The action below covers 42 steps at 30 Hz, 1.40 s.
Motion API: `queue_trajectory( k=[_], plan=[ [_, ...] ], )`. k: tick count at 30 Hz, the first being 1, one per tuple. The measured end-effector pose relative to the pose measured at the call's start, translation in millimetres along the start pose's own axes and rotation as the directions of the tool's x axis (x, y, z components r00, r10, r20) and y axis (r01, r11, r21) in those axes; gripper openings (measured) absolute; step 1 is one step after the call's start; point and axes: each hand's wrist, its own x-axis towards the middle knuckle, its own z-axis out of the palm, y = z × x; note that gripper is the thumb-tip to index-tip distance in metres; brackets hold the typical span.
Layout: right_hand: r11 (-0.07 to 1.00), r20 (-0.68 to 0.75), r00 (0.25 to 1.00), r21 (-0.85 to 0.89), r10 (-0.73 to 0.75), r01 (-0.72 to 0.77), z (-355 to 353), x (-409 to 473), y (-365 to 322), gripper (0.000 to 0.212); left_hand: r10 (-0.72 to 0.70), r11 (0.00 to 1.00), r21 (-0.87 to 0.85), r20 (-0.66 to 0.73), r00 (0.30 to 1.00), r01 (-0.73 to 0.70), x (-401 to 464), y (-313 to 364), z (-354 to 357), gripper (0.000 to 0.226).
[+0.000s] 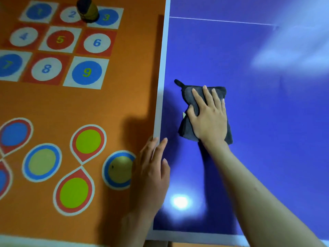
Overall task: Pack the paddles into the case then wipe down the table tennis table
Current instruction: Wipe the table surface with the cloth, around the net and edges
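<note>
The blue table tennis table [267, 122] fills the right of the view, with a white border along its left and near edges. A dark grey cloth [191, 98] lies flat on it near the left edge. My right hand [210, 116] presses down on the cloth with its fingers spread and straight. My left hand [153, 168] rests with straight fingers on the table's left white edge, near the corner. No paddles or case are in view.
Left of the table lies an orange floor mat [124, 104] with numbered squares and coloured circles. A dark and tan object [87, 10] stands on the mat at the top. A bright light reflection [180, 202] shows near the table's corner.
</note>
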Motion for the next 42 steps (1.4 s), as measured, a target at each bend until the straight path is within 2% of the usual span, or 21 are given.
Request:
queue_trajectory(
  k=[5, 13, 18, 26, 31, 36, 42],
  plan=[
    [1.0, 0.009, 1.0, 0.002, -0.014, 0.014, 7.6, 30.0, 6.3, 0.056, -0.006, 1.0, 0.02, 0.016, 1.0, 0.005, 6.4, -1.0, 7.2, 0.054],
    [1.0, 0.009, 1.0, 0.015, -0.024, 0.024, 2.4, 8.1, 6.1, 0.057, 0.032, 0.999, 0.037, -0.024, 0.999, -0.031, -18.8, 4.8, 6.3, 0.053],
    [0.999, 0.007, 0.999, 0.031, -0.042, 0.042, -17.0, -63.6, 9.6, 0.055, 0.013, 0.995, 0.095, -0.098, 0.995, -0.003, -66.6, 15.3, 1.3, 0.044],
    [0.999, 0.089, 0.995, 0.035, -0.044, 0.041, -71.9, -224.6, 30.0, 0.057, -0.003, 0.997, 0.072, -0.049, 0.999, 0.007, -142.9, 42.2, 6.5, 0.046],
    [0.999, 0.123, 0.992, -0.023, -0.042, 0.045, -95.6, -288.4, 53.5, 0.059, 0.01, 0.994, 0.105, -0.072, 0.997, -0.003, -157.8, 66.7, 10.5, 0.042],
    [0.999, 0.112, 0.994, -0.049, 0.002, 0.003, -87.4, -257.0, 58.1, 0.059, 0.043, 0.995, 0.099, -0.095, 0.995, -0.033, -136.2, 82.8, 20.5, 0.042],
    [0.999, 0.004, 1.0, -0.029, 0.03, -0.03, -62.6, -151.4, 78.2, 0.057, 0.121, 0.993, 0.025, -0.144, 0.982, -0.119, -86.6, 91.7, 36.9, 0.055]
  ],
)
